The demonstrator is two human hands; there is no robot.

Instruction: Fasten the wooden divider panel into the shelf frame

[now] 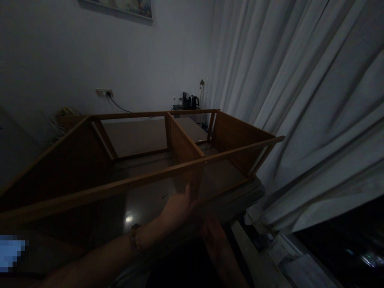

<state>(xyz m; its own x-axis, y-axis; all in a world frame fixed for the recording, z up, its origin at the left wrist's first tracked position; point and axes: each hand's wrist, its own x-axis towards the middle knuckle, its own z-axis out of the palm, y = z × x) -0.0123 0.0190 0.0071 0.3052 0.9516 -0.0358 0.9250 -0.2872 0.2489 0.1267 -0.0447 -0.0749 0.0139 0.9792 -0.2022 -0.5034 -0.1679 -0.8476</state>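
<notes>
A brown wooden shelf unit (163, 172) lies on its side, with open bays and a panel across its middle. My left hand (178, 206), wearing a bead bracelet (135, 238), grips the near post below that middle panel. Its thumb points up against the wood, and the other fingers are partly lost in shadow. Lower and to the right, my right hand (214, 236) is raised close to the unit's near edge. Its fingers look curled, but darkness and blur hide what they hold, if anything.
The unit rests on a padded dark surface (252, 190). A long pale curtain (288, 108) hangs at the right. Behind stand a black kettle (193, 102) and a wall socket (104, 92) with a plugged cord. Papers or boxes (282, 250) lie low at the right.
</notes>
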